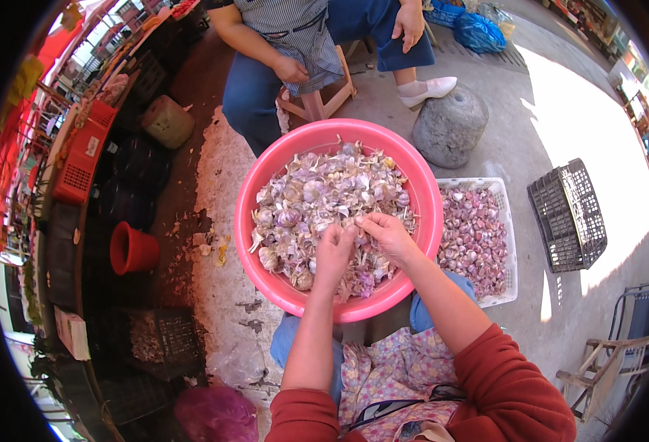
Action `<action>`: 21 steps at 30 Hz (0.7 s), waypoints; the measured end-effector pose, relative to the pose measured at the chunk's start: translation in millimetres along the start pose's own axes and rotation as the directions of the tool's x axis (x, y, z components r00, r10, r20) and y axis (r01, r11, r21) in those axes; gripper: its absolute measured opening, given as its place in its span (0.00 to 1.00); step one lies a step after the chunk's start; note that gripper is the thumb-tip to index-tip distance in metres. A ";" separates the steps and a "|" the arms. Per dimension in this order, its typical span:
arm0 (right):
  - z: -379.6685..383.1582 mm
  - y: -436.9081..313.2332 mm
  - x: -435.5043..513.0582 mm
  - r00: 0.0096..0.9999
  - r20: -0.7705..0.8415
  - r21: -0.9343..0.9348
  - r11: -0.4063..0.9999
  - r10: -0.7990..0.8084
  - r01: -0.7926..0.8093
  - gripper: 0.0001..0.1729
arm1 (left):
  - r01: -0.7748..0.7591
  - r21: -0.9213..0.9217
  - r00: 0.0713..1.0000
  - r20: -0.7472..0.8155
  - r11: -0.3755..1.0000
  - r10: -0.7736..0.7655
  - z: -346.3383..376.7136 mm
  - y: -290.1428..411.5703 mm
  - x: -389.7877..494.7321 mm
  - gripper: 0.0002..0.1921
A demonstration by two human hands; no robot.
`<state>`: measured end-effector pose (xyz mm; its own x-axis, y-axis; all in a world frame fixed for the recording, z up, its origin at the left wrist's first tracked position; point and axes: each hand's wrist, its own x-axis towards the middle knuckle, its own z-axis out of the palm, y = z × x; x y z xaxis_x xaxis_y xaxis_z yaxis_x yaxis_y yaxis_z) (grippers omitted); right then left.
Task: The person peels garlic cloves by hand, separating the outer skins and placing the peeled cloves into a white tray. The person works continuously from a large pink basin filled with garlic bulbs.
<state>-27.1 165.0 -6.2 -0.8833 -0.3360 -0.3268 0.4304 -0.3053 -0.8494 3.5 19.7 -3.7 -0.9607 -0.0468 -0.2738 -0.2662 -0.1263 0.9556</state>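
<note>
A large pink plastic basin [247,221] in front of me holds a heap of garlic bulbs [302,193] with loose papery skins. Over its near part, my left hand [336,248] and my right hand [388,235] come close together with fingertips pinched. Something small and pale, perhaps a piece of garlic, is between them; the fingers hide most of it. To the right of the basin, a white plastic crate [511,243] contains many purplish garlic cloves [472,237].
Across the basin sits another person [258,55] on a wooden stool [316,105], one foot on a round stone block [450,127]. A black plastic crate [567,215] and a wooden chair [606,370] are on the right. A red bucket [134,248] and purple bag [217,414] lie left.
</note>
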 end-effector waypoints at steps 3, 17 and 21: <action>2.3 -2.1 -5.2 0.996 0.032 0.116 0.989 0.086 -0.089 0.13 | 0.032 -0.064 0.990 0.142 0.997 -0.023 0.7 -1.5 -3.6 0.19; -3.2 1.5 2.5 0.994 0.040 0.285 0.953 0.100 -0.107 0.11 | 0.029 -0.125 0.993 -0.113 0.992 -0.043 13.4 3.8 -11.0 0.14; -4.5 9.7 2.8 0.998 -0.058 0.150 0.989 0.006 0.003 0.10 | 0.052 -0.054 0.999 -0.002 0.997 -0.052 16.3 12.5 -15.0 0.12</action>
<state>-26.3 165.1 -17.2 -0.8902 -0.2854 -0.3551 0.4506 -0.4366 -0.7786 13.2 35.0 14.1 -0.9455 -0.0417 -0.3230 -0.3107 -0.1821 0.9329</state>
